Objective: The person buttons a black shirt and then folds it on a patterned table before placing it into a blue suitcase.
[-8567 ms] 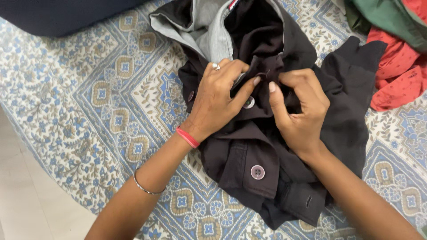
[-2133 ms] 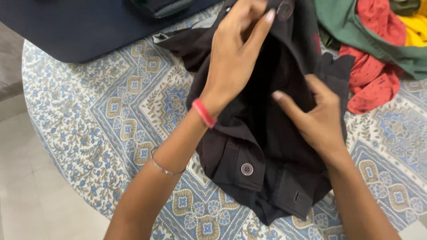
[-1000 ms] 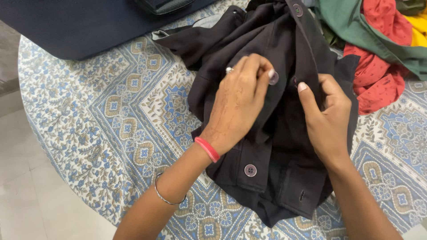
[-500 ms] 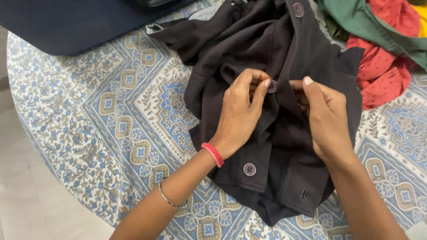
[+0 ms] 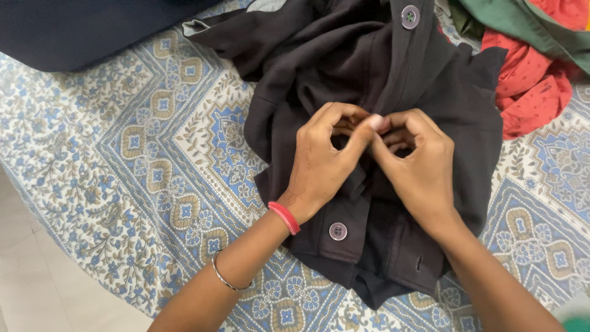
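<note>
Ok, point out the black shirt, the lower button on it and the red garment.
black shirt point(image 5: 455, 117): head view, on the flat dark cloth right of the placket.
lower button point(image 5: 337, 231): head view, on the button's centre, near the hem.
red garment point(image 5: 528, 92): head view, on its crumpled middle at the right edge.

A red band point(image 5: 284, 217) is worn at the left wrist, a thin silver bangle point(image 5: 224, 280) further up; both forearms are left unsleeved.
</note>
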